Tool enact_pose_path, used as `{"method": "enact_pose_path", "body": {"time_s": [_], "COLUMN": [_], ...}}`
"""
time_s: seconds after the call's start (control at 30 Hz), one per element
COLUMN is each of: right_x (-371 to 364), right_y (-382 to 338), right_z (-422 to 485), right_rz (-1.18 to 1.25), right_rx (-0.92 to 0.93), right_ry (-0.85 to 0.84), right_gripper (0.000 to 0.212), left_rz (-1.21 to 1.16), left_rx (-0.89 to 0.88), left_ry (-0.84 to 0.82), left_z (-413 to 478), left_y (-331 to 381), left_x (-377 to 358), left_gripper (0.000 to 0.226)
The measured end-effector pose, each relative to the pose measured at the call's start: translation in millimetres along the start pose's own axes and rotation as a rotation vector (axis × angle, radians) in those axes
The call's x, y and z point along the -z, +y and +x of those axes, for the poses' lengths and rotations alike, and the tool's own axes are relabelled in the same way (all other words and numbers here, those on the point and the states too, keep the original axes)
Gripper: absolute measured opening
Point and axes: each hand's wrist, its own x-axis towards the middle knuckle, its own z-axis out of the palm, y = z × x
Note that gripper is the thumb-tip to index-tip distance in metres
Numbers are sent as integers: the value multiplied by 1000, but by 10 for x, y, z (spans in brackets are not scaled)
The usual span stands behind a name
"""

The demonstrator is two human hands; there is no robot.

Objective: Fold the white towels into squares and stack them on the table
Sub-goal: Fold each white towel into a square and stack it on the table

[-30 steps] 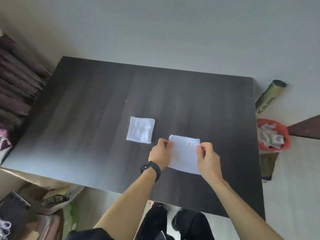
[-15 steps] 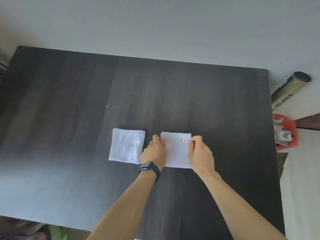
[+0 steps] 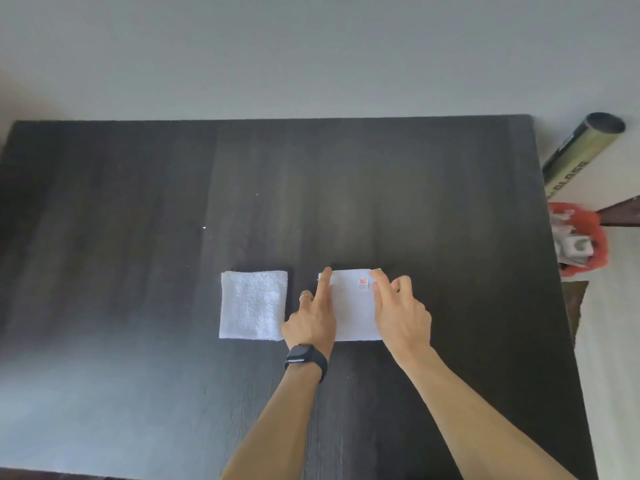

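Pressing the tagged white towel [image 3: 353, 315] flat on the dark table [image 3: 138, 202], the left hand [image 3: 311, 323] and right hand [image 3: 403, 317] lay straight-fingered on its left and right edges, a folded towel [image 3: 254, 304] just left.

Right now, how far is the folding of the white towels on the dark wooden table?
Done: one white terry towel lies folded into a square on the dark wooden table. In hand: a second white towel with a red label lies beside it, apart, with the left hand and right hand pressing on its sides. Left: stacking; the two are not yet one pile.
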Motion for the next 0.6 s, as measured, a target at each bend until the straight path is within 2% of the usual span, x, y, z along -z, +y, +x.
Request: {"method": "enact_pose_path", "body": {"time_s": [0.17,0.33,0.4,0.5,0.6], "right_x": [64,405,601,897,1135], "right_y": [19,208,286,395,492], "right_z": [-22,-407,-691,-1180,-1713], "right_rz": [37,84,124,206,290], "right_rx": [28,26,-5,-104,-172], "right_ry": [33,106,111,134,190], "right_gripper": [32,44,46,49,49], "left_rz": [-2,35,-18,-154,-215], "left_rx": [0,-90,-119,-187,-400], "left_ry": [-29,-75,-121,-193,-304], "left_z": [-8,-284,-472,-798,-1154], "left_y": [49,14,-23,-43,43], "left_x": [41,241,388,618,810], "left_gripper": [61,84,85,75,60]}}
